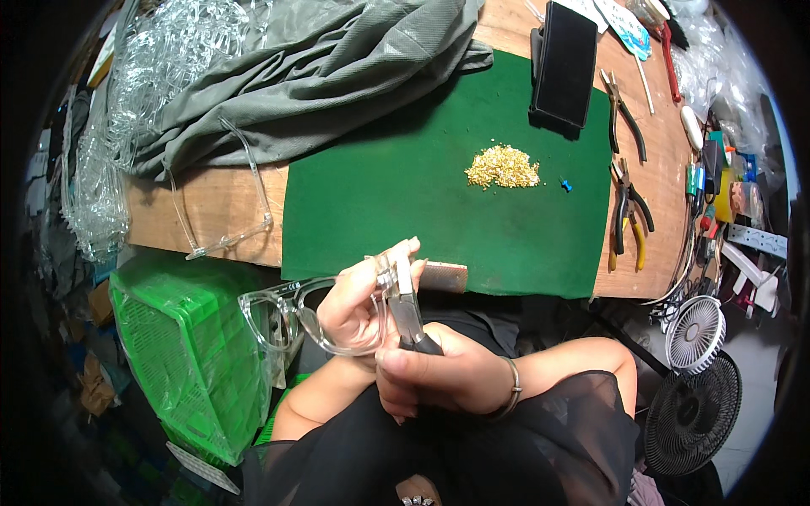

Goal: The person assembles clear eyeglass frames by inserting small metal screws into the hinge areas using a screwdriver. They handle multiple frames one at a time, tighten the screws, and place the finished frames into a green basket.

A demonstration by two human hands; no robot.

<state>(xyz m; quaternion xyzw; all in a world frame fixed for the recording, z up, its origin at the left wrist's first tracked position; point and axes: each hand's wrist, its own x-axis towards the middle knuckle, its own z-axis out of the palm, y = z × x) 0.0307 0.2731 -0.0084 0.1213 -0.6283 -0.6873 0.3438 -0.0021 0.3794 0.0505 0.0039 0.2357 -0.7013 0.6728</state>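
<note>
My left hand [353, 304] is closed around a clear plastic eyeglass frame [310, 344] just off the table's front edge. The frame's lens rims and one temple point left, and its hinge end lies by my fingertips. My right hand [447, 369] grips pliers [406, 319] by black handles. Their metal jaws point up and meet the frame's hinge corner beside my left fingers; whether they clamp it is hidden. Beyond, on a green mat [380, 202], lies a heap of tiny gold-coloured metal pieces [504, 167]. A second clear frame [229, 241] rests on the wood at left.
A grey cloth [321, 76] partly covers piled clear frames [169, 63]. A black phone [567, 66] stands at the back, near a blue pushpin [566, 185]. Pliers [626, 118] lie at right. Below are a green crate [190, 354] and fans [695, 334]. A brownish block [445, 277] sits at the front edge.
</note>
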